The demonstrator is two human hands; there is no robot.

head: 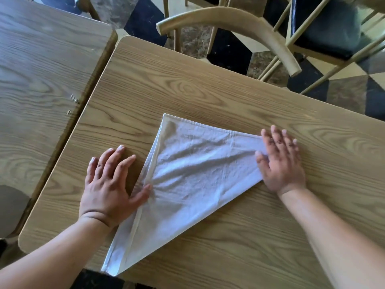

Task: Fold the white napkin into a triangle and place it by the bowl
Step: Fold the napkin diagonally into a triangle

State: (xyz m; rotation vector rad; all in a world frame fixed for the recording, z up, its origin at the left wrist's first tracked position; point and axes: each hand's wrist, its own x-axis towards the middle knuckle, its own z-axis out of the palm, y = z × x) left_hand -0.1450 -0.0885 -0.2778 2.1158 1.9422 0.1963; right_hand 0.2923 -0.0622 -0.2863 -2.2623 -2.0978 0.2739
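The white napkin (193, 176) lies folded into a triangle on the wooden bench (208, 90), wrinkled across its middle. 1 point reaches the far side, 1 sits at the right, and the long near point hangs just over the bench's near edge. The left hand (108, 184) lies flat, palm down, fingers spread on the bare wood just beside the napkin's left edge; only its thumb presses on the cloth, and it grips nothing. The right hand (281, 161) is also flat and open, fingers spread, covering the napkin's right corner and pressing it down without pinching it. A second bench (41, 69) stands just to the left, with a narrow gap between. Wooden chairs (239, 24) stand beyond the far edge on a checkered floor (229, 51)
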